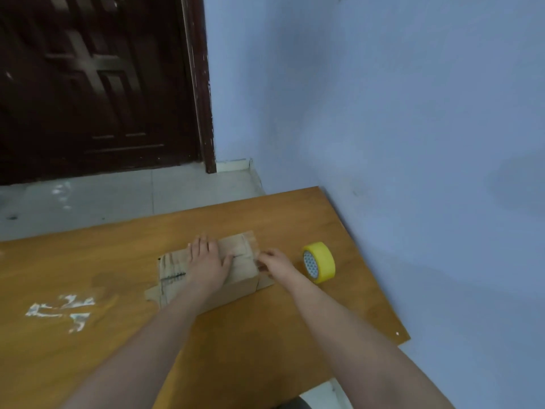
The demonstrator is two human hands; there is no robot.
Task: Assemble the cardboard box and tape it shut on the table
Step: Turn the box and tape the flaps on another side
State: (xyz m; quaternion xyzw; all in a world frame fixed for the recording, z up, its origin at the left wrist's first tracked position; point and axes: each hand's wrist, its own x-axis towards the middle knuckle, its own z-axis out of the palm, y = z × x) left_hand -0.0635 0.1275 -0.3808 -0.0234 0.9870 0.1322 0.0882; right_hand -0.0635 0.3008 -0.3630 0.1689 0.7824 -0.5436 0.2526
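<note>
A small brown cardboard box (240,283) lies on the wooden table (88,261), its top flaps folded down. My left hand (206,261) presses flat on the top, fingers straight. At the box's right end my right hand (272,261) has curled fingers on the end flap, which sticks out near the table surface. A roll of yellow tape (320,261) stands on its edge just right of my right hand, apart from it. Another flap sticks out at the box's left end.
White residue patches (62,309) mark the table at the left. A blue wall (413,143) runs along the table's right edge. Beyond the table's far edge lie a tiled floor (118,193) and a dark wooden door (97,84).
</note>
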